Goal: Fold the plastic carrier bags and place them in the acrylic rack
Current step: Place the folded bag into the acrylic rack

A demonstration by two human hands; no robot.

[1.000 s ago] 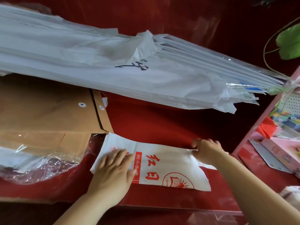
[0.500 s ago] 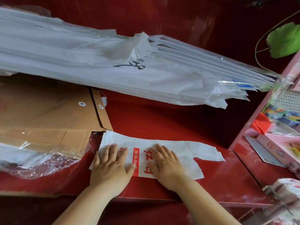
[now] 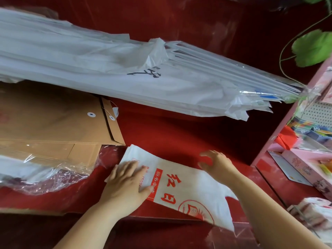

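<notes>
Right hand [image 3: 216,163] now at far edge of bag [image 3: 190,193], off its centre

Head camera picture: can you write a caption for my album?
Left hand presses a white carrier bag on the red counter; right hand poised at its far edge.

Blurred: fingertips of the right hand [image 3: 216,162]. Hidden under the left hand [image 3: 128,182]: part of the carrier bag [image 3: 194,187] print. Cut off by the left edge: white plastic-wrapped stack [image 3: 89,69], brown envelopes [image 3: 53,123]. Too blurred to identify: bundle [image 3: 316,211], lower right.
</notes>
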